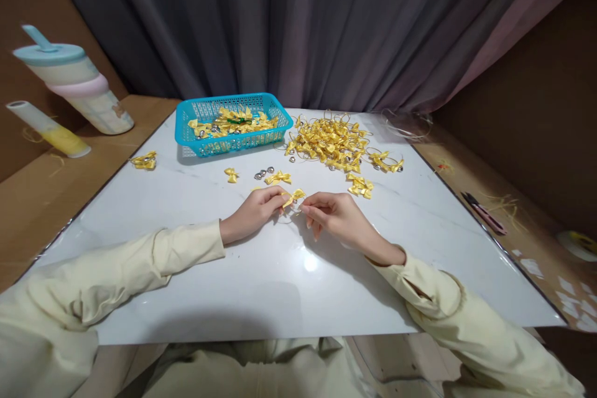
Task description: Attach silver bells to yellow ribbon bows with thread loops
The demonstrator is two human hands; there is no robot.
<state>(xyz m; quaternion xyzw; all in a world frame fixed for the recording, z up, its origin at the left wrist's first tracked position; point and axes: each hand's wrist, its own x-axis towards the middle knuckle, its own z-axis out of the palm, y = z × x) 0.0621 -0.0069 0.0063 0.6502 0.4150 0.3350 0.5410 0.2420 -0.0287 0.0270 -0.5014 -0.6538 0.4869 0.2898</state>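
Observation:
My left hand (252,211) rests on the white tabletop (280,273) and pinches a small yellow ribbon bow (295,196) between its fingertips. My right hand (333,214) meets it from the right, fingers closed in a pinch right beside the bow; what it grips is too small to name. Just beyond my hands lie another yellow bow (278,178), a further bow (230,175) and a few small silver bells (263,172). Both arms wear cream sleeves.
A blue plastic basket (186,130) with bows and bells stands at the back. A heap of yellow bows (331,143) lies right of it; loose bows (144,161) lie left. A tumbler (79,84) and tube (46,129) stand far left. Snips (485,212) lie right.

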